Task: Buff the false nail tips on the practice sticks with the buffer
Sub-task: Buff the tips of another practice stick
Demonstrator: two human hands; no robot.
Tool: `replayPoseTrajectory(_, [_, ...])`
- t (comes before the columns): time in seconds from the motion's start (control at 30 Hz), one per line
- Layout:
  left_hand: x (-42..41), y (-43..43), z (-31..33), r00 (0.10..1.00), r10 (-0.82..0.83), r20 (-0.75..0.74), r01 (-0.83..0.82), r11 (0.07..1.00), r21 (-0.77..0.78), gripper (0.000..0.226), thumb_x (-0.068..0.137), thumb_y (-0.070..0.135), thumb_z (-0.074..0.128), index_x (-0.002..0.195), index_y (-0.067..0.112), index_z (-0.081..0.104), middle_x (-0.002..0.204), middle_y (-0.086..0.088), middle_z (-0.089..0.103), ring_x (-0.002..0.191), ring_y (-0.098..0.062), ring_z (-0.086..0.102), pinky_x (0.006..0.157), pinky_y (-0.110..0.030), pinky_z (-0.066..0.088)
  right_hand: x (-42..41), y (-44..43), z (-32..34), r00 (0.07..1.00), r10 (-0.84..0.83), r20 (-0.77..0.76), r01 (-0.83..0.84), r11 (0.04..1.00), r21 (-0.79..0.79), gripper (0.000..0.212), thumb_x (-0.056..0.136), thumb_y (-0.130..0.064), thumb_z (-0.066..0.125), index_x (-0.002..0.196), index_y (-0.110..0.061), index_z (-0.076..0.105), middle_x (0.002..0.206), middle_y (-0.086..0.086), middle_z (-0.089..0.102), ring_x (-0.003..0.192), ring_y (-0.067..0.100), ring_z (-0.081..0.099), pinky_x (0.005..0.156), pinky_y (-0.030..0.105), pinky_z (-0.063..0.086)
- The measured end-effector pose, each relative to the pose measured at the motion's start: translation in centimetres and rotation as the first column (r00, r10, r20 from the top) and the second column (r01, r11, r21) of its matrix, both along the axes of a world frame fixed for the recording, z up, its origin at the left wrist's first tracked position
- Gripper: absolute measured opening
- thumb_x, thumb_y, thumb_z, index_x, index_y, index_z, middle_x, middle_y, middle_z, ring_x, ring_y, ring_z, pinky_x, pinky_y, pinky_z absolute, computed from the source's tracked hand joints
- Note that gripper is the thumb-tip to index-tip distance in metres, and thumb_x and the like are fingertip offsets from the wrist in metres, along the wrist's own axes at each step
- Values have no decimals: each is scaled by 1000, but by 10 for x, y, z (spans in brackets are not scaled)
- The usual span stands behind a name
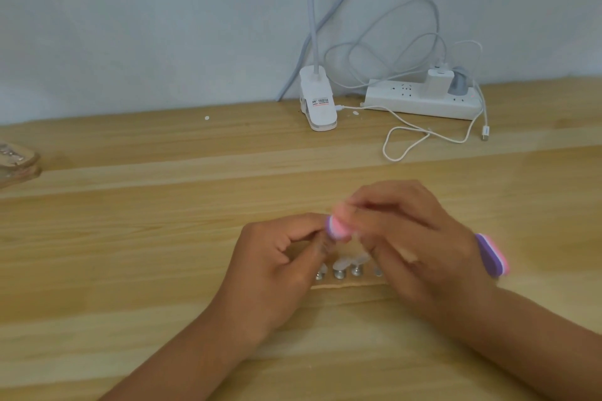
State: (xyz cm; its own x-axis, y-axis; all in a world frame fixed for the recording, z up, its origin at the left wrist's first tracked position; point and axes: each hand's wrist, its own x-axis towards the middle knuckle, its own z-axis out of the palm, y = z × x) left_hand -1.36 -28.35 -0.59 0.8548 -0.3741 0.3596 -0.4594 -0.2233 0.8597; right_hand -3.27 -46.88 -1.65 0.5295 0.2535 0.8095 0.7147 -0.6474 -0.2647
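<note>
1. Two bare hands meet over a wooden table [130, 238], near the viewer.
2. The right hand [407, 238] grips a pink and purple buffer [338, 226]. Its fingers [374, 205] curl round it, and the buffer's left end is blurred.
3. The left hand [277, 257] has its fingers [306, 228] curled in a pinch, right against that end. What they pinch is hidden; I judge it is one stick with its tip.
4. Between the hands, on the near side, a row of clear tips [345, 262] stands on metal-based sticks [338, 274] in a flat holder [345, 285].
5. A second pink and purple end [492, 254] shows right of the right wrist. I cannot tell whether it belongs to the same buffer.
6. The step in hand looks like buffing one tip. To do it well:
   - hold the stick steady
   - lay the buffer flat on the tip
   - use short, light strokes along the curve
   - turn the stick to reach the sides
   - avoid knocking the row below
7. Far off by the wall sit a clip lamp [317, 104], a power strip [420, 98] and a loose white cable [407, 140].
</note>
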Motion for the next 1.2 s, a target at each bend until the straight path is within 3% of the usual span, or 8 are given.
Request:
replayPoseTrajectory(0.33, [-1,0,0,1000,13,14,-13,999,31,21,91,40,58,97,32,76,73,4,73,64,-15,65,57,-27,49,2,-1,-1,999,50,3,-49,997,-56,38,82,15,67,115,-2,70,107,12,67,95,25,65,87,27,48])
replayPoseTrajectory(0.43, [1,0,-1,999,37,-13,-36,999,28,18,90,31,62,95,25,78,83,14,75,75,-2,70,66,-20,53,6,-5,0,1000,7,-10,-7,1000,-13,34,81,14,69,112,0,72,105,13,68,93,27,66,83,33,52])
replayPoseTrajectory(0.57, [0,-1,0,1000,-3,1,3,1000,25,19,92,35,60,97,28,77,75,6,74,66,-14,67,58,-25,50,2,0,-2,997,71,20,-69,996,-56,40,80,16,67,115,-4,69,107,11,67,95,24,64,88,27,47])
replayPoseTrajectory(0.7, [1,1,-3,999,33,-16,-32,999,32,18,91,27,62,92,20,78,81,12,75,75,-3,70,65,-23,54,6,-4,-1,1000,-5,-24,6,999,35,30,82,10,69,110,-1,73,105,10,68,93,26,67,84,31,52])
replayPoseTrajectory(0.83, [1,0,-1,1000,11,5,-11,999,41,18,93,32,60,95,26,78,67,3,70,58,-8,60,54,-23,46,2,0,-2,998,68,9,-68,998,-6,32,82,13,68,111,-2,72,107,7,66,95,23,66,85,28,51])
replayPoseTrajectory(0.93, [1,0,-1,999,29,-41,-28,999,15,17,93,27,63,93,20,78,79,13,75,72,4,68,61,-14,49,6,-4,0,1000,-19,-23,20,999,47,26,84,8,70,109,0,73,105,11,68,93,24,68,82,34,53])
replayPoseTrajectory(1.07, [0,0,1,1000,-4,1,4,1000,11,16,91,35,59,90,34,76,70,6,72,62,-9,65,55,-23,47,-1,4,0,998,53,25,-53,999,-1,34,80,14,71,110,-2,72,106,3,65,93,22,66,85,28,50])
replayPoseTrajectory(1.2, [1,0,-1,1000,20,-23,-20,1000,2,17,91,29,62,90,24,78,79,12,75,68,-5,69,59,-20,51,2,-3,1,1000,-29,-4,29,998,60,21,89,1,69,109,-3,73,104,5,67,93,20,66,83,31,53])
